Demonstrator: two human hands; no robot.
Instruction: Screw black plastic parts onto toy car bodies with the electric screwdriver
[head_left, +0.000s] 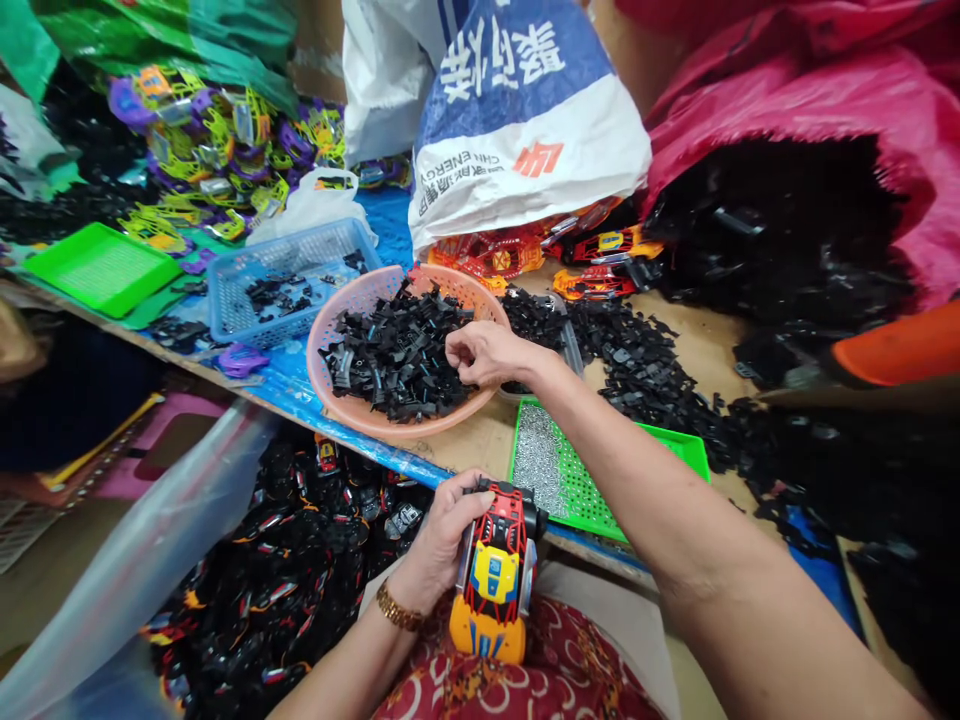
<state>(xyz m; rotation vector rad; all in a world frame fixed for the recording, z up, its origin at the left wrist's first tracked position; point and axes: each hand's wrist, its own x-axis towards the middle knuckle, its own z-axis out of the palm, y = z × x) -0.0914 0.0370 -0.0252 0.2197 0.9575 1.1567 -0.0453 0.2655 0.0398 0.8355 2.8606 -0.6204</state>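
My left hand (pixel 450 530) is wrapped round a toy car (pixel 493 575) with a red, yellow and orange body, held upright above my lap. Over the right side of a pink basket (pixel 319 385), my right hand (pixel 484 355) has its fingers curled in a pinch. Small black plastic parts (pixel 397 350) fill that basket just beside my fingertips. Whether a part sits between those fingers is hidden. Near my right forearm, a green tray (pixel 592 490) holds many tiny silver screws (pixel 538 465).
A blue basket (pixel 225 310) and a bright green tray (pixel 101 265) stand to the left. Black parts (pixel 645 370) spread across the table's right. Orange car bodies (pixel 510 255) spill beneath a white and blue sack (pixel 525 130). Finished-looking cars (pixel 285 560) lie in a bag below.
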